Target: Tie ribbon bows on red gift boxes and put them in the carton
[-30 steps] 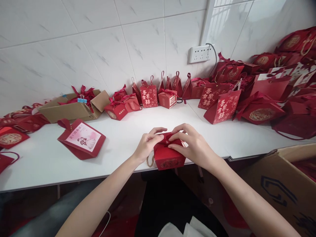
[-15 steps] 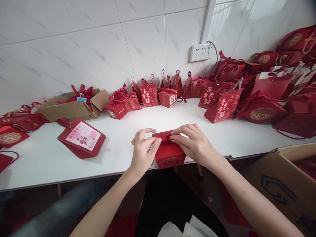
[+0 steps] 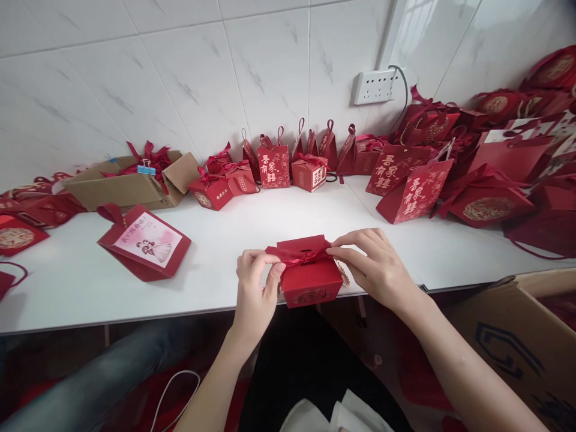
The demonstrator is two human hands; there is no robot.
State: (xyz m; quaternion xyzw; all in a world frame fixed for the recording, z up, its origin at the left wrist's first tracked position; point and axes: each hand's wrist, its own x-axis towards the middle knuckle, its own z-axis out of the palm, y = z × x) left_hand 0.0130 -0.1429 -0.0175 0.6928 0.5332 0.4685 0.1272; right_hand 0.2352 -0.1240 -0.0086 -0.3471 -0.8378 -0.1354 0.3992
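A small red gift box [image 3: 309, 282] with a gold emblem on its front stands at the near edge of the white table [image 3: 252, 240]. A red ribbon [image 3: 300, 258] runs across its top. My left hand [image 3: 254, 288] pinches the ribbon's left end beside the box. On the right side of the box, my right hand [image 3: 377, 267] pinches the other end of the ribbon. Both hands are closed on the ribbon, one on each side of the box.
Several red gift boxes and bags [image 3: 310, 171] line the back wall, with a big pile [image 3: 490, 156] at right. A flat red bag with a pink picture [image 3: 144, 241] lies left. An open cardboard box [image 3: 130, 186] sits back left, another carton [image 3: 522, 342] lower right. A wall socket [image 3: 377, 86] is on the tiles.
My hands have moved apart from the top of the box to its two sides, drawing the ribbon ends outward. The view has shifted slightly.
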